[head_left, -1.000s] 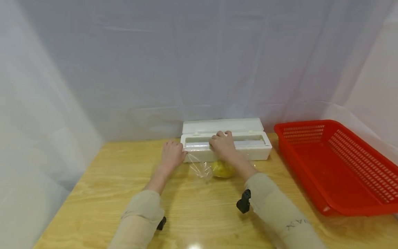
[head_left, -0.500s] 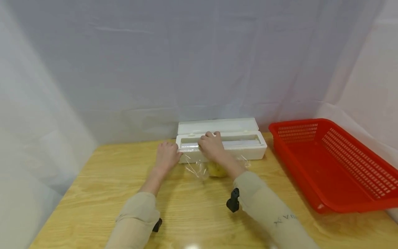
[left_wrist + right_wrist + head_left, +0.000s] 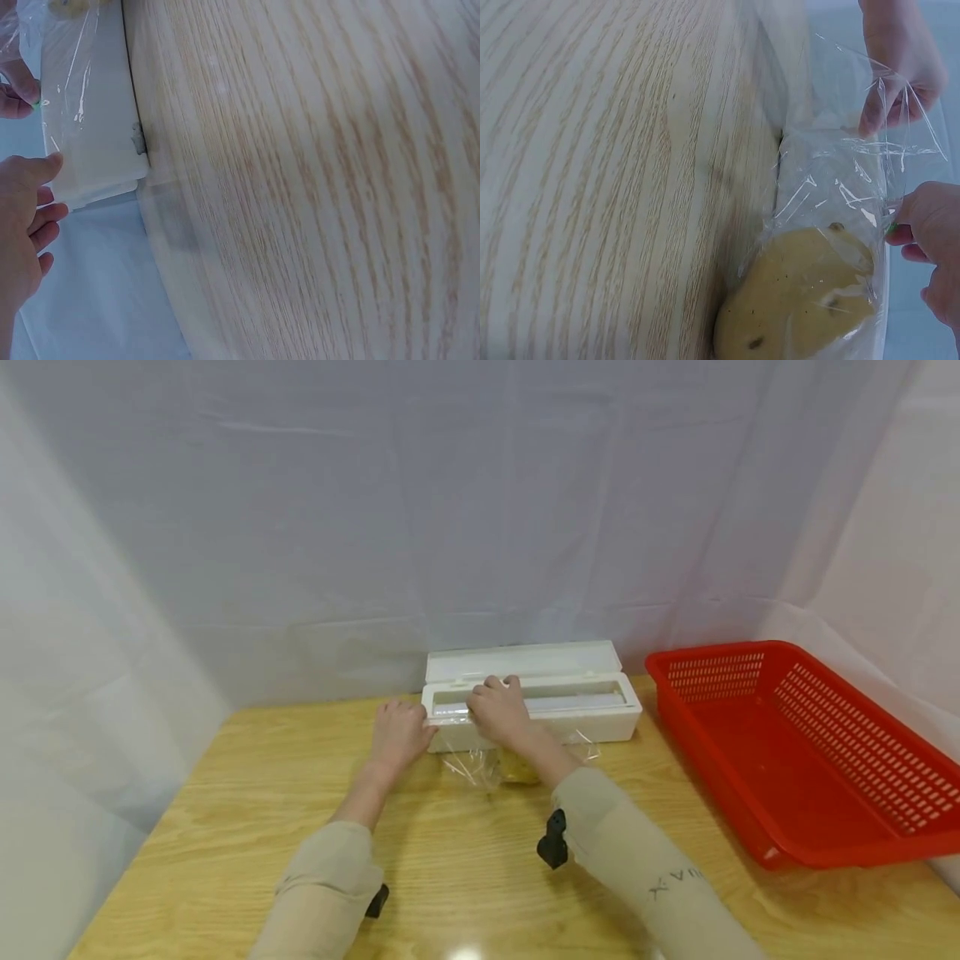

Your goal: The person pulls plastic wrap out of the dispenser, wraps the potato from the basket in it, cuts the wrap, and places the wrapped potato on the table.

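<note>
A white cling film dispenser [image 3: 600, 724] stands at the back of the table, its lid [image 3: 525, 662] raised and a roll of film inside. My left hand [image 3: 400, 731] grips its left end, thumb on the front edge and fingers behind. At the front edge, left of the middle, my right hand [image 3: 498, 710] pinches a small green slide cutter [image 3: 892, 227], mostly hidden by the fingers. Clear film [image 3: 829, 176] hangs from that edge down the front. A yellow-brown potato [image 3: 795, 292] lies against the dispenser's front under the film, partly hidden by my right forearm in the head view.
A red plastic basket [image 3: 787, 777] with slotted sides stands on the right of the wooden table [image 3: 225, 827]. White sheeting [image 3: 315, 527] hangs close behind the dispenser and along both sides.
My right hand has slid left along the dispenser's front edge, toward my left hand. The left hand keeps its grip on the end. The head view has shifted slightly.
</note>
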### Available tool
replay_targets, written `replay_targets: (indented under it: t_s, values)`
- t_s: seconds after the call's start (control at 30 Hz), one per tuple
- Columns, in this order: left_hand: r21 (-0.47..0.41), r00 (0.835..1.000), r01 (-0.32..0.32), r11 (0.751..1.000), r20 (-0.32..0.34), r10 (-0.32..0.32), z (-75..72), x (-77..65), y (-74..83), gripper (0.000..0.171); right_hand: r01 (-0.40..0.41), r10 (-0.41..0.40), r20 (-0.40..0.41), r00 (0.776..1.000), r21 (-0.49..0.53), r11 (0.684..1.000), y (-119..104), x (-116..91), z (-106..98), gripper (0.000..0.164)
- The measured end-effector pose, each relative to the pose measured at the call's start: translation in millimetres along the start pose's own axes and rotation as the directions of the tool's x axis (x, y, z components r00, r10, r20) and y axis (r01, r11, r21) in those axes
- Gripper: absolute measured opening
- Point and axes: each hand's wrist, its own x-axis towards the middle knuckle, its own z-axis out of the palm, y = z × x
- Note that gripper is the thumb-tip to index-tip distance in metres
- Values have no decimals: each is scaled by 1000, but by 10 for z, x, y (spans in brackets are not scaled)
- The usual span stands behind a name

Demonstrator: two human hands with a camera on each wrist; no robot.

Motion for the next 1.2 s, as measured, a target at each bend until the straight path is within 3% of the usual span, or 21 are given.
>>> replay_targets:
  t_s: [0.23, 0.37, 0.8, 1.03, 1.2]
  values:
    - [39, 995, -57, 998, -77, 60, 42, -1, 11, 28, 22, -23, -27, 999, -45, 999, -132, 79, 64, 11]
    - [33, 992, -87, 996, -91, 90, 79, -18, 55, 28, 30, -30, 5, 1000, -68, 997, -211, 119, 96, 9]
    - [-53, 999, -16, 998, -50, 13, 21, -17, -18, 23, 24, -23, 18, 1000, -45, 999, -424, 289, 93, 6]
    - [-60, 997, -17, 998, -82, 12, 33, -23, -35, 18, 16, -16, 6, 1000, -39, 999, -509, 339, 135, 16]
    - [-66, 998, 8, 998, -69, -12, 22, -39, -69, 22, -17, 17, 3, 1000, -19, 1000, -568, 373, 135, 21]
